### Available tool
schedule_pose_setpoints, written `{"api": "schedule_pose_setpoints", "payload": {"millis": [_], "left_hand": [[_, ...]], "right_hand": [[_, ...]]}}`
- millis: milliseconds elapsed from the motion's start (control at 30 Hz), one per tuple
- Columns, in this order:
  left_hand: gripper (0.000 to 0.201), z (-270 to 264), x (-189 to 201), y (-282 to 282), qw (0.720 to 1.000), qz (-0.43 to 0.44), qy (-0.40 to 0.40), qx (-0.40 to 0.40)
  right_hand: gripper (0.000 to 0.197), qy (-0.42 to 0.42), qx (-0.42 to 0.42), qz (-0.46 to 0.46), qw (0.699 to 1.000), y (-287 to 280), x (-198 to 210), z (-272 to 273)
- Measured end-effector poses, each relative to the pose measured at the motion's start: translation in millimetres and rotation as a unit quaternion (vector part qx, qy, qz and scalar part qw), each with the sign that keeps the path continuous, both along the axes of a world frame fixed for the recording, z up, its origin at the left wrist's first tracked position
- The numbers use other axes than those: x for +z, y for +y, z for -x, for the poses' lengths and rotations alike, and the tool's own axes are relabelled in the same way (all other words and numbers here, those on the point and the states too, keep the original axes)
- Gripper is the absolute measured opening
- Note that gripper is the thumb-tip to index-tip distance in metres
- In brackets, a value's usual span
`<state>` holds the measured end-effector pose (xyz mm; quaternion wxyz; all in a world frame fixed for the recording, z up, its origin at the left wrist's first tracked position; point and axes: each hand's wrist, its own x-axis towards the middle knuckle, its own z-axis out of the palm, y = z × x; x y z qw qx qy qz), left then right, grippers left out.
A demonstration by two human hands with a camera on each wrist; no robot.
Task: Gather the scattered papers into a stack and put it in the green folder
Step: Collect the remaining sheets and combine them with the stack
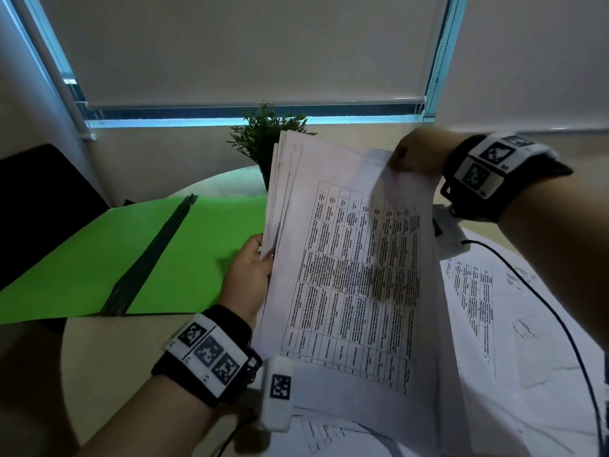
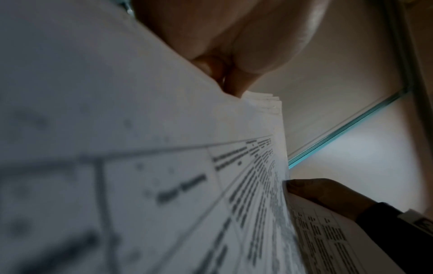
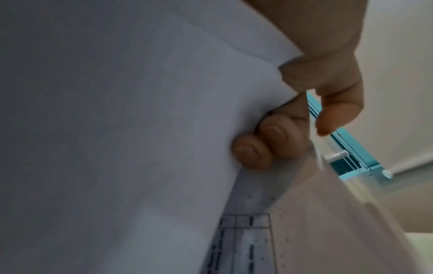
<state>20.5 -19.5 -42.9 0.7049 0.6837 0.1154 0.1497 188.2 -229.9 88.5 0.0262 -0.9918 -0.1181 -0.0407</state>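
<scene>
The green folder [image 1: 131,252] lies open on the round table [image 1: 99,357], its dark spine strip running diagonally. Beside it, the left hand [image 1: 250,278] grips the stack of papers [image 1: 346,275] by its left edge, tilted above the table. The top sheet carries a printed table, its text too blurred to read. The right hand [image 1: 418,153] pinches that sheet's upper corner. More loose sheets [image 1: 510,324] lie beneath on the right.
</scene>
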Motion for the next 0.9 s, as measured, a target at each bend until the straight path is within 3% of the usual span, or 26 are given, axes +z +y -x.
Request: {"api": "schedule_pose_setpoints", "payload": {"millis": [133,300,433,567,667,733,800,900], "left_hand": [[0.02,-4.3,-7.0,-0.4,0.998,-0.022,0.033,0.044],[0.037,-6.9,-19.2,-2.8,0.982,-0.146,0.122,0.014],[0.039,-9.1,-24.2,1.8,0.977,-0.143,0.154,0.014],[0.041,-10.5,-25.3,4.4,0.979,-0.124,0.161,0.007],[0.043,-10.5,-24.3,4.1,0.983,-0.117,0.138,-0.009],[0.042,-7.8,-19.2,0.1,0.987,-0.129,0.099,-0.007],[0.038,-5.0,-9.7,-4.5,0.986,-0.16,0.05,-0.004],[0.035,-0.3,12.3,-9.3,0.982,-0.187,-0.021,0.004]], "right_hand": [[0.04,0.033,-0.023,-0.03,0.999,1.7,-17.1,-9.4],[0.036,0.065,-0.024,-0.01,0.998,3.0,-42.5,-8.1],[0.036,0.072,-0.018,-0.066,0.995,-4.8,-65.9,-7.7],[0.058,0.081,-0.032,-0.108,0.99,-16.3,-77.9,-1.3],[0.064,0.123,-0.054,-0.105,0.985,-27.0,-84.8,13.1],[0.072,0.215,-0.094,-0.151,0.96,-37.7,-95.3,19.2],[0.087,0.3,-0.129,-0.248,0.912,-50.9,-106.9,27.9],[0.11,0.334,-0.154,-0.338,0.866,-68.3,-116.8,40.5]]}}
